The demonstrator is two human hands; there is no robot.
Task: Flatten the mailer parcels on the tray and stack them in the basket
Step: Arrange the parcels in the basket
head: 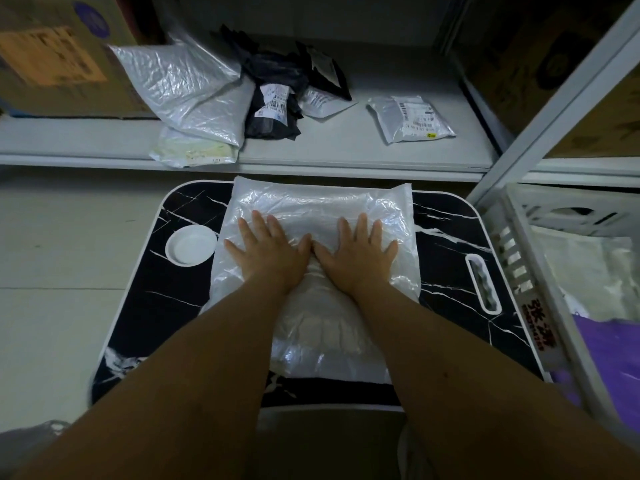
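A large, puffy white plastic mailer parcel (322,202) lies lengthwise on the black marble-pattern tray (156,299). My left hand (270,251) and my right hand (356,252) press flat on its middle, side by side, fingers straight and spread, thumbs almost touching. The white slatted basket (516,258) stands to the right of the tray and holds a white parcel (585,265) and a purple one (609,355).
On the shelf behind the tray lie more parcels: a big silver one (187,84), a black one (273,109), a small white labelled one (412,119). A cardboard box (59,53) stands at far left. A round white recess (190,244) and a handle slot (483,287) mark the tray.
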